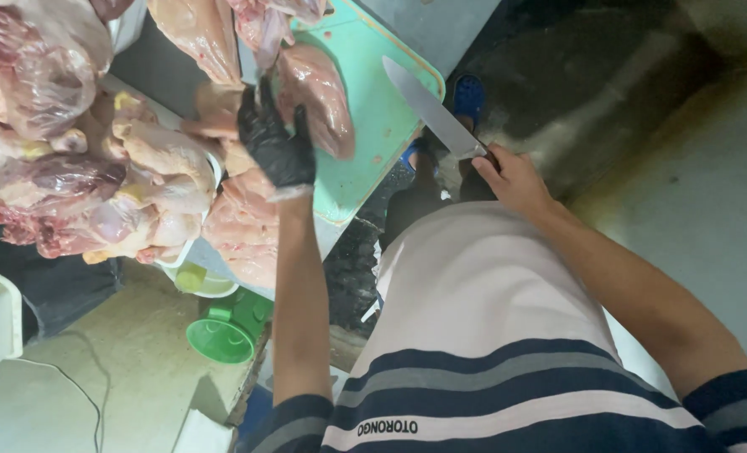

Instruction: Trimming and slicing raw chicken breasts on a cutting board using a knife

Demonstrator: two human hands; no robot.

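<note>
Concrete floor shows below a turquoise cutting board [382, 109] heaped with raw chicken. My gloved left hand [277, 143] lies fingers spread against a chicken piece [315, 96] on the board. My bare right hand [512, 178] grips a knife [430, 109], blade over the board's edge.

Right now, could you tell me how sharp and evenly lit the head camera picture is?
In the head view, the knife in the right hand is crisp; the chicken piece by the gloved left hand is slightly motion-blurred; the green cutting board is brightly lit, while the floor beyond falls into deep shadow.
</note>
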